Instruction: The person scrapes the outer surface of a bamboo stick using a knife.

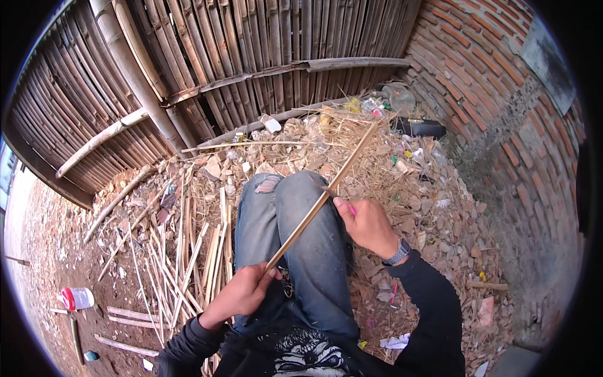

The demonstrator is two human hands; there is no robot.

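A long, narrow bamboo strip [303,225] slants across my knees, its far tip up and to the right. My left hand [247,291] is closed round its near end, by my lap. In my closed right hand [372,227] is a small knife [352,210] with a pink handle, mostly hidden by the fingers. Its short dark blade meets the strip around mid-length, above my right knee. The strip rests close over the blue jeans [308,251]; whether it touches them I cannot tell.
Several split bamboo strips [217,254] lie in a loose pile at my left. Beyond them is a white and red tub [78,298]. A bamboo fence [264,38] stands ahead, a brick wall [502,119] to the right. Rubble and straw cover the ground, with a black case [419,127] near the corner.
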